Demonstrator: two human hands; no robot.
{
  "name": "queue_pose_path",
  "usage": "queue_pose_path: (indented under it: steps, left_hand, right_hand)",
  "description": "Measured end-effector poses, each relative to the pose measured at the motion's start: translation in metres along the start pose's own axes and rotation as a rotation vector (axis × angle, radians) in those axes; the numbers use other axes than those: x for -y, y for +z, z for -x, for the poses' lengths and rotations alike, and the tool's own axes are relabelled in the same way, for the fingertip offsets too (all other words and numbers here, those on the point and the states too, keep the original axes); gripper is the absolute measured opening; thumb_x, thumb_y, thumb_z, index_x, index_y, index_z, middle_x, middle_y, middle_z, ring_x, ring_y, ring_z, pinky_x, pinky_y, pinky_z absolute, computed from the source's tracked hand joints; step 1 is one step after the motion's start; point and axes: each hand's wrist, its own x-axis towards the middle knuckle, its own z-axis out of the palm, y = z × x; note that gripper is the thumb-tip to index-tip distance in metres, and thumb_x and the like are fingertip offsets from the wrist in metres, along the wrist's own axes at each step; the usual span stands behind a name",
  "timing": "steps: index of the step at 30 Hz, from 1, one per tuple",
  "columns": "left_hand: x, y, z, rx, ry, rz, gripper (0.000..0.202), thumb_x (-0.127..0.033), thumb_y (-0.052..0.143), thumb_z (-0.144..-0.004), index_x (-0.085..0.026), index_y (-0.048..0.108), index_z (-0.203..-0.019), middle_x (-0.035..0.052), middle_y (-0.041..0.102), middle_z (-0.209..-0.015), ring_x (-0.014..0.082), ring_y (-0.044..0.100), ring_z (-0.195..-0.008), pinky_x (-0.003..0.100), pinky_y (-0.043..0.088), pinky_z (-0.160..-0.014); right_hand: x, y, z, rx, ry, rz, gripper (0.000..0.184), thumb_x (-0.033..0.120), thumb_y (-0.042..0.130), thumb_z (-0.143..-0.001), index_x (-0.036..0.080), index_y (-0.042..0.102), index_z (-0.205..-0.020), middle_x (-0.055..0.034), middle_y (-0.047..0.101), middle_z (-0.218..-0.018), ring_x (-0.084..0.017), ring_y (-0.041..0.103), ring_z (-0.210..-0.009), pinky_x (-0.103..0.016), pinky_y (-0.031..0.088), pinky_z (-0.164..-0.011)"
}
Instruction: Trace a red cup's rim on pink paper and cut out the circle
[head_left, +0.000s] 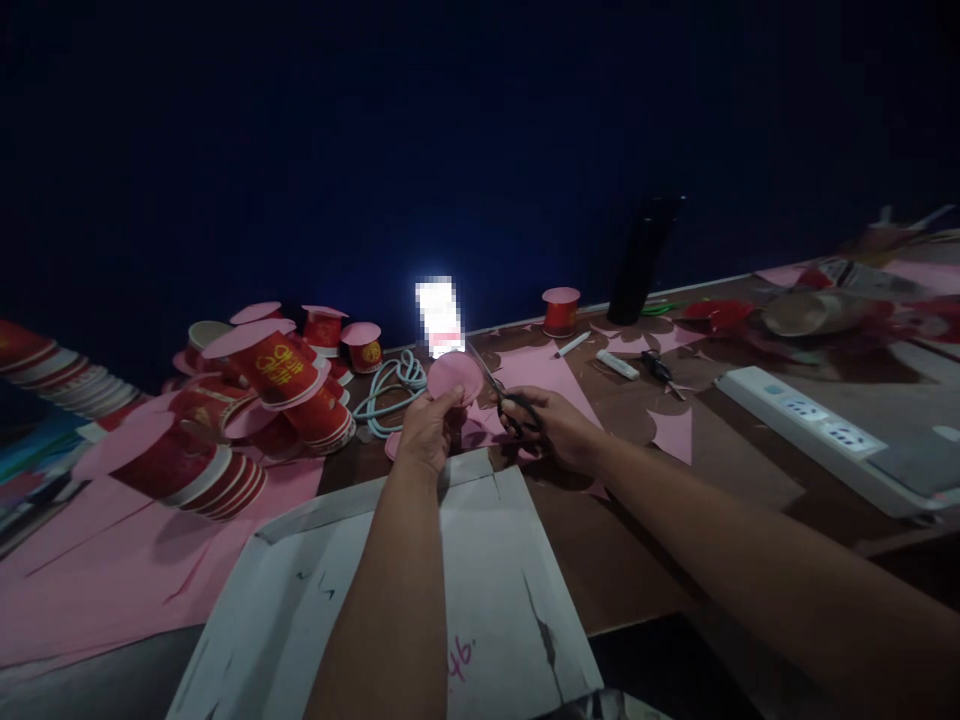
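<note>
A round pink paper disc (455, 377) is pinched by its lower edge in my left hand (429, 430), above the table. My right hand (551, 425) grips a pair of scissors (520, 408) by dark handles, and the blades point up and left beside the disc's right edge. Whether the blades touch the paper I cannot tell. Below and behind my hands lie a pink paper sheet (540, 372) and cut scraps. To the left, red paper cups (281, 372) with pink discs on their ends are piled up.
A white box lid (495, 560) lies in front of me. Pink sheets (97, 570) spread at left, near a coiled cable (390, 390). A lit, blurred-out screen (439, 312) stands behind. At right are a marker (617, 365), a power strip (810, 425) and a dark upright object (643, 260).
</note>
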Motion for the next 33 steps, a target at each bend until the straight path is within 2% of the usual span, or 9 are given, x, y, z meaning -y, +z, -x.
queue_pose_path:
  steps: [3, 8, 11, 19, 24, 29, 33]
  left_hand:
    - [0.0014, -0.0008, -0.0023, -0.018, 0.009, 0.015, 0.036, -0.021, 0.082, -0.049, -0.013, 0.06, -0.077, 0.0002, 0.064, -0.064, 0.0097, 0.059, -0.054, 0.02, 0.046, -0.053]
    - [0.0026, -0.002, -0.0031, 0.007, 0.002, 0.014, 0.038, -0.022, 0.082, -0.049, -0.013, 0.061, -0.079, -0.0004, 0.064, -0.065, 0.0087, 0.057, -0.053, 0.02, 0.046, -0.052]
    - [0.0016, -0.0011, -0.001, 0.028, -0.004, -0.006, 0.041, -0.023, 0.082, -0.049, -0.013, 0.061, -0.083, -0.0003, 0.065, -0.067, 0.0095, 0.058, -0.054, 0.021, 0.047, -0.053]
    - [-0.0021, 0.002, 0.0043, 0.026, -0.011, -0.047, 0.041, -0.024, 0.082, -0.049, -0.015, 0.059, -0.082, -0.0013, 0.064, -0.066, 0.0097, 0.057, -0.052, 0.02, 0.045, -0.048]
    - [-0.0008, 0.0004, 0.0024, 0.031, -0.009, -0.038, 0.041, -0.023, 0.081, -0.051, -0.015, 0.061, -0.085, -0.0008, 0.064, -0.068, 0.0095, 0.057, -0.053, 0.022, 0.046, -0.051]
    - [-0.0007, -0.0004, 0.0019, 0.042, 0.002, -0.042, 0.042, -0.023, 0.079, -0.052, -0.014, 0.062, -0.09, -0.0001, 0.065, -0.07, 0.0104, 0.058, -0.056, 0.021, 0.046, -0.052]
    - [-0.0014, -0.0001, 0.0026, 0.035, -0.001, -0.047, 0.04, -0.022, 0.079, -0.053, -0.013, 0.063, -0.088, 0.0004, 0.065, -0.067, 0.0106, 0.058, -0.054, 0.022, 0.046, -0.053]
  right_hand:
    - [0.0004, 0.0, 0.0004, -0.002, -0.003, -0.006, 0.039, 0.04, 0.074, -0.072, 0.02, 0.064, -0.104, 0.0022, 0.058, -0.071, -0.005, 0.046, -0.045, -0.014, 0.029, -0.033]
    - [-0.0032, -0.0014, -0.0018, -0.004, -0.027, 0.025, 0.04, 0.042, 0.073, -0.072, 0.02, 0.064, -0.104, 0.0036, 0.056, -0.064, -0.004, 0.041, -0.04, -0.014, 0.027, -0.032]
    - [-0.0055, -0.0018, -0.0037, -0.029, -0.043, 0.025, 0.04, 0.041, 0.075, -0.07, 0.021, 0.065, -0.103, 0.0039, 0.057, -0.065, -0.004, 0.043, -0.041, -0.014, 0.026, -0.032]
    - [-0.0047, -0.0009, -0.0035, -0.067, -0.02, 0.009, 0.038, 0.04, 0.076, -0.069, 0.022, 0.066, -0.101, 0.0024, 0.059, -0.071, -0.006, 0.052, -0.05, -0.015, 0.036, -0.038]
    - [-0.0039, -0.0004, -0.0022, -0.077, -0.023, 0.017, 0.036, 0.04, 0.076, -0.07, 0.022, 0.068, -0.1, 0.0024, 0.059, -0.071, -0.006, 0.052, -0.051, -0.014, 0.032, -0.037]
    - [-0.0031, 0.0013, -0.0011, -0.083, -0.01, 0.006, 0.033, 0.039, 0.076, -0.07, 0.023, 0.067, -0.098, 0.0025, 0.059, -0.072, -0.007, 0.053, -0.052, -0.016, 0.038, -0.039]
    - [-0.0023, 0.0025, -0.0004, -0.08, -0.016, -0.016, 0.033, 0.038, 0.076, -0.07, 0.022, 0.067, -0.097, 0.0031, 0.059, -0.073, -0.006, 0.051, -0.051, -0.016, 0.036, -0.038]
